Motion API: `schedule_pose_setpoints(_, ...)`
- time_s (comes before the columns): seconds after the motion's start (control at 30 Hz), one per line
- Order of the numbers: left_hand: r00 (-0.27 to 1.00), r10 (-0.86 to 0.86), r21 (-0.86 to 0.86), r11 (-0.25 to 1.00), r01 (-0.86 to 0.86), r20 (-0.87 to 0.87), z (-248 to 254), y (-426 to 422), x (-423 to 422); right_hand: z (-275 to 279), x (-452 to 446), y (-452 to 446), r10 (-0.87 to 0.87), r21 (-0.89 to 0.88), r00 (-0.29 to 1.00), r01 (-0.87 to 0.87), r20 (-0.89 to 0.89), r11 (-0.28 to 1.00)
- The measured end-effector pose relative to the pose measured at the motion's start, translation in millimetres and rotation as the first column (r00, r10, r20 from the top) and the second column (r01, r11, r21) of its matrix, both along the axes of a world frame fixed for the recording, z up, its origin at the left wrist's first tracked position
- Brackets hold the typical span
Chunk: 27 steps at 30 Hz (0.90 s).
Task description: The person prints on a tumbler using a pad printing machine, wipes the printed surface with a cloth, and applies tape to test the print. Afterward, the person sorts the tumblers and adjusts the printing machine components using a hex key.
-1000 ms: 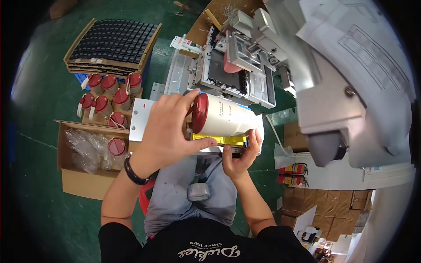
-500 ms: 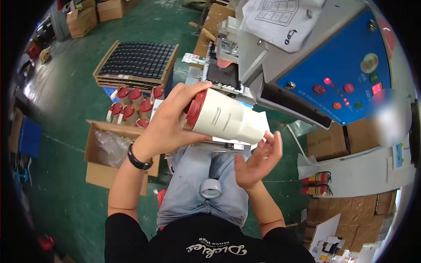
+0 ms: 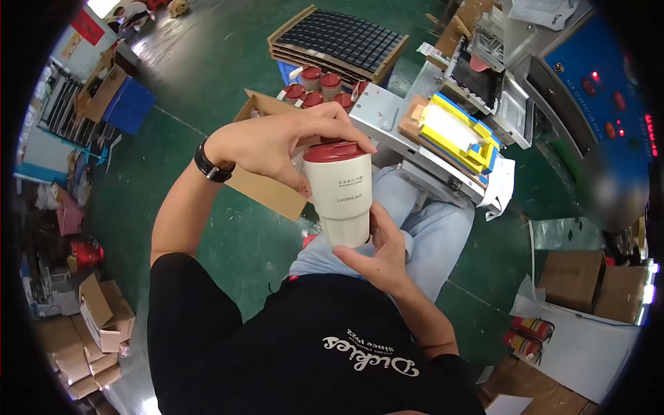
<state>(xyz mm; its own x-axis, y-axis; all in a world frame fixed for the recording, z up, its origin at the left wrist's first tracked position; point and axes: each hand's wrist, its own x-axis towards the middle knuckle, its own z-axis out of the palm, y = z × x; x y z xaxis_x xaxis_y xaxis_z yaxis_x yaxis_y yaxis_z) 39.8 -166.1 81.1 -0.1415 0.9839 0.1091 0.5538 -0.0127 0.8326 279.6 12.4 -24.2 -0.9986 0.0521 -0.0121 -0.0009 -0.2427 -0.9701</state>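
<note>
A cream tumbler with a red lid is upright in front of my chest, its small dark print facing me. My left hand grips it at the lid from above and the side. Around its base, the thumb and fingers of my right hand are closed on the lower part. Beyond the tumbler, a yellow and blue fixture rests on the machine's metal table.
Several red-lidded tumblers stand behind my left hand, before a stack of black grid trays. An open cardboard box is below my left wrist. A blue control panel is at the right, with fire extinguishers lower down.
The tumbler has turned from lying sideways to upright, print towards me. My right hand has closed on its base. The view has swung left, so the machine and fixture appear further right.
</note>
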Motion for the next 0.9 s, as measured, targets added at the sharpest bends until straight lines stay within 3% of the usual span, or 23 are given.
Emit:
schedule_pose_setpoints(0.07, 0.997, 0.076, -0.019, 0.997, -0.076, -0.014, 4.1, -3.6, 4.7, -3.0, -4.1, 0.7, -0.055, 0.250, 0.994, 0.077, -0.095, 0.965)
schedule_pose_setpoints(0.4, 0.979, 0.158, -0.090, 0.981, -0.170, -0.129, 18.3, -7.6, 15.6, 4.5, -10.8, -9.3, -0.118, 0.293, 0.976, 0.168, -0.183, 0.941)
schedule_pose_setpoints(0.77, 0.969, 0.150, -0.037, 0.986, -0.160, -0.197, 23.8, 7.7, 19.3, 6.1, -9.3, 11.9, -0.158, 0.345, 0.966, 0.223, -0.206, 0.912)
schedule_pose_setpoints(0.9, 0.944, 0.326, 0.096, 0.942, -0.321, -0.045, 17.6, 29.2, 24.5, 23.4, -17.9, 54.0, -0.225, 0.510, 0.852, 0.473, -0.472, 0.719)
